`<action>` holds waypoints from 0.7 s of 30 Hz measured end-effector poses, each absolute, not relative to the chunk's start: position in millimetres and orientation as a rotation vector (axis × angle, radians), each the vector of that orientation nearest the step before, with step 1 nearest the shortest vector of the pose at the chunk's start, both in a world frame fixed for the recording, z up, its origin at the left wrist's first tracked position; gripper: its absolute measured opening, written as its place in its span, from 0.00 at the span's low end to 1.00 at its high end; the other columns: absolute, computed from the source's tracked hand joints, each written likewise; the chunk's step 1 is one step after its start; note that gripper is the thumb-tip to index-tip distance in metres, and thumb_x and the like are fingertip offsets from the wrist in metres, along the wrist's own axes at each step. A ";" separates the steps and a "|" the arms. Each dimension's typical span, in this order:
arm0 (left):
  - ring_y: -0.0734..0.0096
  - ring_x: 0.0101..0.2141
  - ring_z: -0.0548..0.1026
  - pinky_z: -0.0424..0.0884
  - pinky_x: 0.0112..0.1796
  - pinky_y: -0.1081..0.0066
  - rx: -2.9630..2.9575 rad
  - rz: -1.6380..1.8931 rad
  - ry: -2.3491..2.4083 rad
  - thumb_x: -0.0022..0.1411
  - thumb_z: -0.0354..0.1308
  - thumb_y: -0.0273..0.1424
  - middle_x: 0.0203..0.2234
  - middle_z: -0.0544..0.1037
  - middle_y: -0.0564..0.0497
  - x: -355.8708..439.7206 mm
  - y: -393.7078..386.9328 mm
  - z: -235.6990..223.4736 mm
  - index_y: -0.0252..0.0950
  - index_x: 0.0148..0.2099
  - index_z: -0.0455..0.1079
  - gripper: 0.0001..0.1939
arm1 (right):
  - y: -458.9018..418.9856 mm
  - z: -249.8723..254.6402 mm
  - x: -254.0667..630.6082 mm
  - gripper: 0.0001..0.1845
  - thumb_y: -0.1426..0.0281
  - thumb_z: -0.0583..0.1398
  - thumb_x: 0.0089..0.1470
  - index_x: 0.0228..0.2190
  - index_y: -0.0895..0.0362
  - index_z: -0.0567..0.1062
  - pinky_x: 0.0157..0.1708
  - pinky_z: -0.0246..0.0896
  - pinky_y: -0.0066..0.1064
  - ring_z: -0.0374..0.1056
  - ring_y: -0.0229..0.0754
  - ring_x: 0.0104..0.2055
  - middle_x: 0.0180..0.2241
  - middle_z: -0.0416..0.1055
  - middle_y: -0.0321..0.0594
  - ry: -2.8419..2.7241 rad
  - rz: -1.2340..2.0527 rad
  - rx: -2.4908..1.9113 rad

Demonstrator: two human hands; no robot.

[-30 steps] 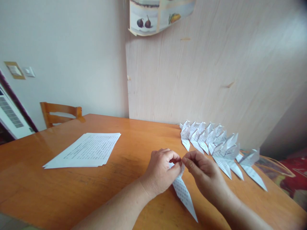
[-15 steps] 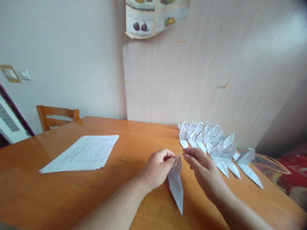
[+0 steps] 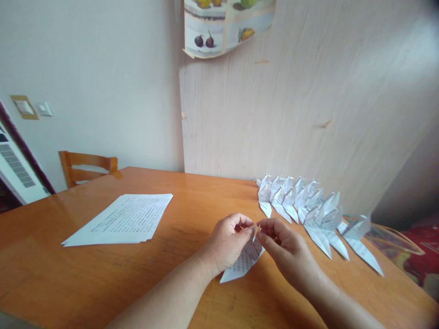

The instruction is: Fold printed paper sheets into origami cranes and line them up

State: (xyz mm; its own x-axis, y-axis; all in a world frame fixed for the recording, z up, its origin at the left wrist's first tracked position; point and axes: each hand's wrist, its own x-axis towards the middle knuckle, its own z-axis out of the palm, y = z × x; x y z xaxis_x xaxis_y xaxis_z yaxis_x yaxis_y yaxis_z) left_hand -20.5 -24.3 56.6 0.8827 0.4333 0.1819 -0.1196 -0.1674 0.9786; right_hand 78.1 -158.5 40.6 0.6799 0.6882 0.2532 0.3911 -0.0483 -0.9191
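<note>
A folded paper piece [image 3: 244, 262] with printed characters is held just above the table, its broad pointed tail slanting down to the lower left. My left hand [image 3: 230, 240] is closed, thumb and forefinger pinching the left of its two upper tips. Opposite it, my right hand [image 3: 283, 240] pinches the right tip between thumb and fingers. A narrow gap shows between the two tips. Part of the paper is hidden behind my left hand. Several similar folded paper pieces [image 3: 317, 221] stand in rows beyond my right hand.
A stack of printed sheets [image 3: 123, 219] lies on the wooden table [image 3: 164, 283] at left. A chair [image 3: 87, 167] stands behind the far left edge. At right are a clear plastic bag [image 3: 391, 235] and something red [image 3: 418, 253]. A wall rises behind the table.
My right hand has closed in and taken hold of the paper's right tip. The paper's tail has swung to the left. The view has shifted slightly.
</note>
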 end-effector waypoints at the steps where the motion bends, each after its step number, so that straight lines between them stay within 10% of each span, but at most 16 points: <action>1: 0.71 0.32 0.73 0.68 0.35 0.72 1.692 0.507 0.249 0.62 0.59 0.33 0.33 0.78 0.50 -20.6 -24.4 57.1 0.35 0.40 0.73 0.07 | -158.5 40.6 78.1 0.13 0.61 0.60 0.58 0.41 0.56 0.74 0.34 0.60 0.33 0.67 0.43 0.35 0.33 0.74 0.39 -0.887 0.287 -1.680; 21: 0.72 0.32 0.71 0.67 0.35 0.73 1.774 0.530 0.253 0.58 0.56 0.26 0.29 0.75 0.53 -22.9 -22.0 62.2 0.34 0.36 0.70 0.03 | -159.1 43.7 74.9 0.07 0.66 0.59 0.59 0.31 0.54 0.73 0.30 0.56 0.31 0.65 0.40 0.30 0.27 0.71 0.33 -1.009 0.158 -1.781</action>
State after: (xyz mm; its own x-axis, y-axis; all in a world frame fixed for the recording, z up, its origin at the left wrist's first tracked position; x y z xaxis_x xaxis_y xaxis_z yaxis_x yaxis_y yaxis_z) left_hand -22.9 -22.0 62.2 0.8720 0.4376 0.2191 -0.1049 -0.2701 0.9571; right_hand 74.9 -159.1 43.7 0.6376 0.6923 0.3379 0.5560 -0.1099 -0.8239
